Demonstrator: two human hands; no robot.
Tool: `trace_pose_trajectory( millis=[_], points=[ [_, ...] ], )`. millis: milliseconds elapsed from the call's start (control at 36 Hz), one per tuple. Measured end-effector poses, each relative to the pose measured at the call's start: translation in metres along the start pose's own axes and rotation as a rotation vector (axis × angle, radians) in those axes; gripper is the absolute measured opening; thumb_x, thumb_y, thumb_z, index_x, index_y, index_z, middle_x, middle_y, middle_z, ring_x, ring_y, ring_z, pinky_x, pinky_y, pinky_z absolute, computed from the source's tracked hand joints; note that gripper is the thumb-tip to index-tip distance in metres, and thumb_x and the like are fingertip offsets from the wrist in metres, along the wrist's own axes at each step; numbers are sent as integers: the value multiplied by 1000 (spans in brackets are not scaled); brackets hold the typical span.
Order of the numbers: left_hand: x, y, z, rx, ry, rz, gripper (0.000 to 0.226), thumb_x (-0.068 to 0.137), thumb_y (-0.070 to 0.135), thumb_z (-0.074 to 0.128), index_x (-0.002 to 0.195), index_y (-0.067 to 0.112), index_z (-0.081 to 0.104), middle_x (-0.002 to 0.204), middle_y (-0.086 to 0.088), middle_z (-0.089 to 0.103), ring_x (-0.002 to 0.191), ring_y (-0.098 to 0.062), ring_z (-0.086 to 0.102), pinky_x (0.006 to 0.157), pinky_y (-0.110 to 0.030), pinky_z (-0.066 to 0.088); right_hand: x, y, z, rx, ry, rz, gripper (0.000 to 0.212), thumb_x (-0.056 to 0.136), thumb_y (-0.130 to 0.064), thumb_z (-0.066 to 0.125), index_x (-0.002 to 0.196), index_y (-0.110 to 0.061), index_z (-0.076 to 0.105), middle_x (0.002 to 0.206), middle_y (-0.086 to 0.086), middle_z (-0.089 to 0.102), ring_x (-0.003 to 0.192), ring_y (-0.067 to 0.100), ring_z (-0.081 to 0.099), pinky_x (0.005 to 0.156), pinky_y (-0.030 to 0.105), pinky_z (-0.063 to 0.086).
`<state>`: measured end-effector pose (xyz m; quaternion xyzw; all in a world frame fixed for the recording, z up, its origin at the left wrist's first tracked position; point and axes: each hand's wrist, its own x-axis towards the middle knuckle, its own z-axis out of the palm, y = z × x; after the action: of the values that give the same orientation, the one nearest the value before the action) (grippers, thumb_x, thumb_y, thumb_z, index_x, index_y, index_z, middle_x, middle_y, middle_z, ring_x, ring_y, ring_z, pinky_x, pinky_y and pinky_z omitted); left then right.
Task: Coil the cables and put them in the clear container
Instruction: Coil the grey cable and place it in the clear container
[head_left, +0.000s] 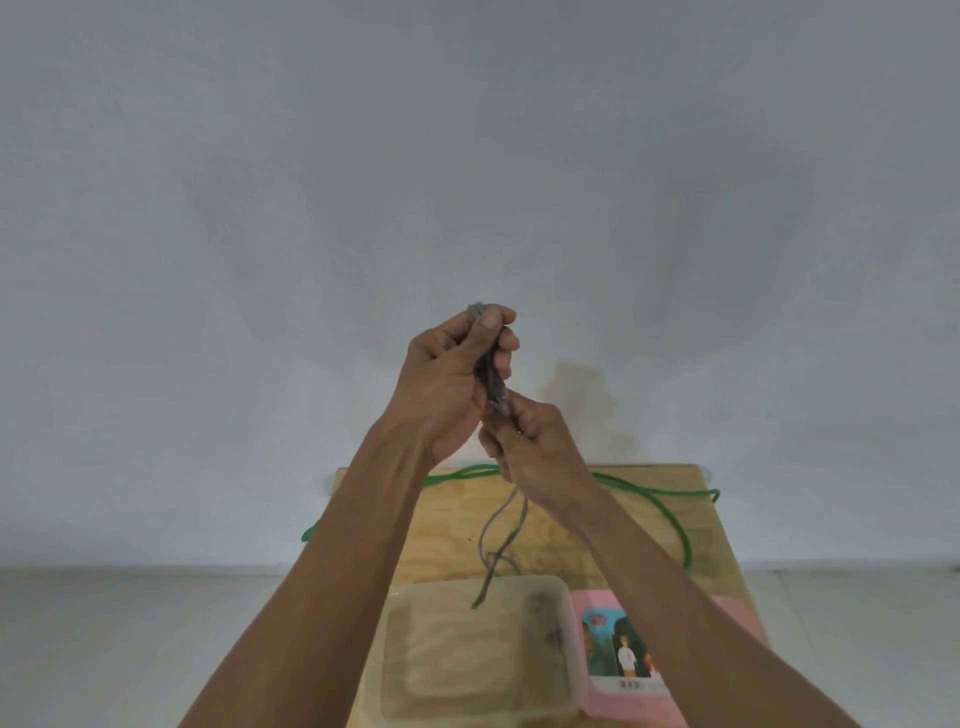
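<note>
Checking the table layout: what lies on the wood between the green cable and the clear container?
In the head view, loose strands of the grey cable cross that stretch between the green cable and clear container.

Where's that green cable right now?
In the head view, the green cable lies uncoiled across the far end of the wooden table, behind both raised hands and beyond the clear container, spilling over both sides.

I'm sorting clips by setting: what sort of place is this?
Probably a bare indoor room: a plain grey wall, a small plywood table pushed against it, and a pale floor.
</note>
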<state>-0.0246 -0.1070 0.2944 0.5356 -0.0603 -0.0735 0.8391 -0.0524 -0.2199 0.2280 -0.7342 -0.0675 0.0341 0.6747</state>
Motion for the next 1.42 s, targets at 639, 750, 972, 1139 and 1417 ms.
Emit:
trace_pose_trajectory(
  millis=[639, 750, 972, 1139, 1417],
  points=[
    [0, -15, -6, 619, -136, -31, 60, 107, 46, 25, 77, 8, 60, 61, -6, 55, 58, -18, 46, 64, -35, 36, 39, -84, -76, -524, -98, -254, 26, 69, -41, 85, 70, -18, 71, 67, 4, 72, 71, 32, 66, 67, 44, 53],
    [-3, -12, 6, 379, -139, -110, 56, 108, 43, 27, 82, 8, 62, 57, -5, 50, 57, -19, 43, 64, -39, 36, 56, -88, -84, -355, -73, -281, 27, 64, -21, 91, 71, -4, 70, 70, 17, 70, 66, 41, 62, 62, 41, 50],
    [5, 9, 27, -22, -258, -127, 35, 107, 21, 36, 94, 2, 62, 61, -9, 47, 57, -20, 42, 61, -31, 41, 63, -45, -70, 212, 34, -120, 23, 86, -36, 72, 70, -19, 72, 58, 20, 56, 51, 24, 45, 46, 27, 29],
    [19, 20, 34, -65, -263, -59, 28, 106, 18, 40, 101, 1, 61, 65, -5, 54, 57, -15, 46, 63, -29, 43, 37, -17, -37, 211, 13, 1, 58, 103, -5, 45, 50, -27, 51, 44, -12, 44, 40, 5, 33, 44, 21, 29],
    [39, 18, 25, 11, -107, 59, 32, 105, 16, 45, 125, -4, 60, 73, 0, 59, 62, -10, 50, 69, -24, 48, 15, -20, -27, 123, 40, -48, 24, 102, -29, 50, 102, -18, 71, 58, -2, 36, 47, 11, 22, 44, 25, 22]
  ],
)
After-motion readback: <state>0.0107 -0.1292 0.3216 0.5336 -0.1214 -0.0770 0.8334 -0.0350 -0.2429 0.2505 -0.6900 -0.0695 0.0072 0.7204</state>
